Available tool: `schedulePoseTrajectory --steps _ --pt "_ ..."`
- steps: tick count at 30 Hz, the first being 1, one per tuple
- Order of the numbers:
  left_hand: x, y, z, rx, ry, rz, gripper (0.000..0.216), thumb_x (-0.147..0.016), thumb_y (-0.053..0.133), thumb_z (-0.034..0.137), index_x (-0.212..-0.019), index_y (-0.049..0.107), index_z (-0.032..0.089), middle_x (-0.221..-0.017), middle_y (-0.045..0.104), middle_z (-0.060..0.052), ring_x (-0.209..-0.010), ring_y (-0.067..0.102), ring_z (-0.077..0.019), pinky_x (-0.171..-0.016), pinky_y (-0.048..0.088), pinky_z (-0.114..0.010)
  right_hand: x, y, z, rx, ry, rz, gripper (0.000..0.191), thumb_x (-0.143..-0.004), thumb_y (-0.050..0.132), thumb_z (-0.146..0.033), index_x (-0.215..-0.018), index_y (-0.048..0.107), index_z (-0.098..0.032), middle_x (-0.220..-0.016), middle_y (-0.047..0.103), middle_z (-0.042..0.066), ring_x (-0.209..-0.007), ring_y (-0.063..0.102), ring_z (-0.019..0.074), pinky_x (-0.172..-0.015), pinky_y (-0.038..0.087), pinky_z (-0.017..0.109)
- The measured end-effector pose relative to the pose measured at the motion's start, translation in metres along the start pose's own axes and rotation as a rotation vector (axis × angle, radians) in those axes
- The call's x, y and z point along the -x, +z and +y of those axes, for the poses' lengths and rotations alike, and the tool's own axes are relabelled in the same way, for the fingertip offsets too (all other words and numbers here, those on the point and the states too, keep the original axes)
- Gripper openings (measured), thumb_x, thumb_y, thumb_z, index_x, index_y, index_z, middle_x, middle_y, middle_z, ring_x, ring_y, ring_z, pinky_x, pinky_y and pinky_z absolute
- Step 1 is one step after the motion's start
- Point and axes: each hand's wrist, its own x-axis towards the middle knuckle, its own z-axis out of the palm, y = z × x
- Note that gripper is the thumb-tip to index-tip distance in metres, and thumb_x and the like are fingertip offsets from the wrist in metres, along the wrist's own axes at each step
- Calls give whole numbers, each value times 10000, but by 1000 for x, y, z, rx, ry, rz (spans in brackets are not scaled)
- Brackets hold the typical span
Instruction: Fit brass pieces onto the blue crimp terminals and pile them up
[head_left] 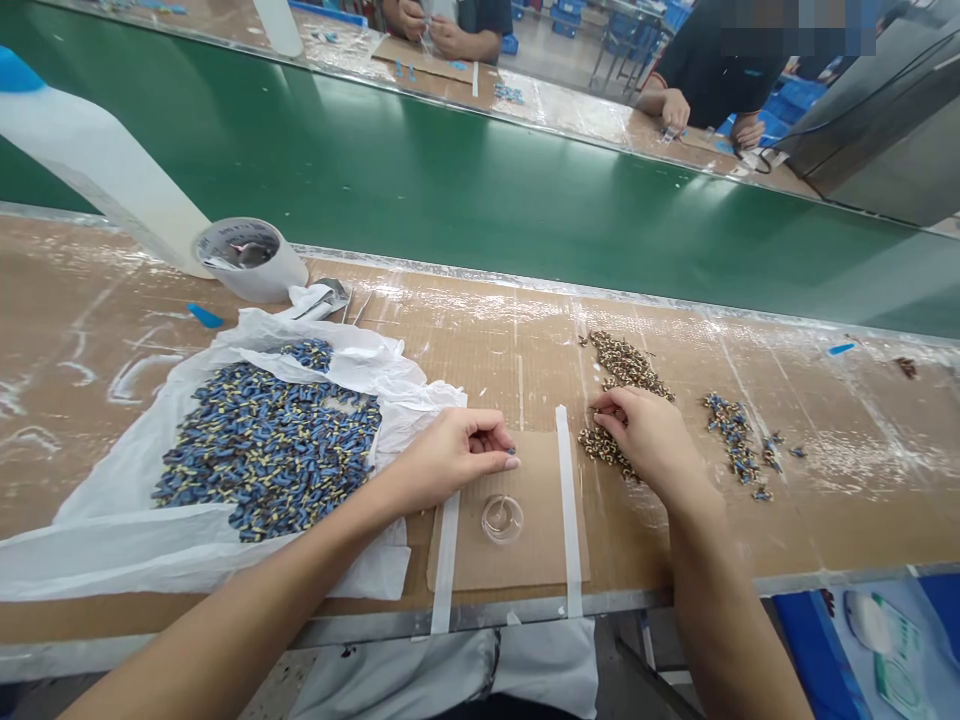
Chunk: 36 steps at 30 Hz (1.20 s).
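- The left hand (469, 445) was above the upper part of a cardboard pad (525, 572); its thumb and fingers were closed on a small blue piece (511, 451), of which only a little was visible.
- The right hand (649, 435) was at the pile of small brass-coloured parts (626, 362), and it hid the middle of this pile. Its thumb and forefinger were bent close to each other; I could not tell whether they had a part between them.
- A round clear dish (502, 520) stood on the pad, between the two forearms. Strips of white tape (570, 520) ran down both sides of the pad.
- To the left, a large heap of blue and yellow pieces (262, 440) lay on a crumpled white sheet (112, 500). The left forearm passed over the near right part of the sheet.
- Behind the sheet stood a roll of tape (289, 268), with a tilted-looking white bottle (97, 150) beside it, and tweezers (363, 308) nearby. A blue slip (203, 316) lay in front of the roll.
- To the right of the brass-coloured pile, a smaller group of blue and brass-coloured pieces (735, 435) was scattered on the table.
- Beyond the table ran a green conveyor belt (450, 190); across it, two co-workers had their hands above another bench.
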Motion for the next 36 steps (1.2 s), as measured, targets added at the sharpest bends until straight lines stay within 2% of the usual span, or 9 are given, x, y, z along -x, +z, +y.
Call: schedulePoseTrajectory --steps 6,10,12,17,20,24,29,36 --pt "0 0 1 -15 5 12 192 -789 677 327 -785 630 140 -749 637 -14 -681 548 -115 -627 416 -225 -3 10 -9 62 39 75 146 -850 522 -192 -834 665 -168 -803 673 72 -772 618 225 -697 438 340" --pt "1 0 1 -11 3 19 174 -799 662 310 -801 651 136 -772 661 -28 -710 576 -129 -651 432 -236 -6 11 -10 -38 113 102 117 -841 556 -208 -796 656 -167 -769 674 58 -716 617 210 -678 446 343" --pt "1 1 2 -17 3 28 167 -801 659 301 -806 665 134 -765 666 -31 -716 586 -136 -655 437 -240 -7 8 -11 -217 137 95 113 -847 578 -235 -815 668 -174 -747 681 41 -687 621 194 -667 463 337" --pt "2 3 6 -143 45 93 124 -809 645 258 -802 696 145 -741 668 -16 -688 578 -128 -638 419 -237 -3 -1 -34 -869 108 -24 157 -810 683 -323 -883 696 -185 -823 723 52 -740 664 176 -673 522 304" --pt "3 3 9 -209 77 125 112 -817 634 239 -806 701 150 -720 660 -5 -658 560 -117 -613 399 -230 1 1 -52 -1060 97 -134 168 -776 733 -332 -871 704 -197 -800 727 41 -730 669 164 -649 527 281" --pt "3 4 10 -284 116 157 114 -829 616 218 -787 694 146 -665 630 12 -617 535 -102 -580 365 -219 3 11 -62 -1106 70 -203 163 -792 727 -336 -889 718 -206 -829 730 37 -759 672 161 -677 534 283" --pt "2 6 9 -380 181 197 114 -818 622 179 -731 681 133 -608 600 25 -560 504 -82 -561 332 -212 5 17 -65 -1079 27 -155 153 -829 693 -310 -927 717 -195 -865 737 44 -796 687 171 -737 551 302" --pt "3 6 7 -434 184 205 131 -830 611 198 -742 689 140 -617 618 23 -565 510 -86 -563 321 -217 8 19 -70 -1016 -12 -124 125 -837 680 -282 -909 717 -187 -889 739 55 -824 696 186 -759 564 319"
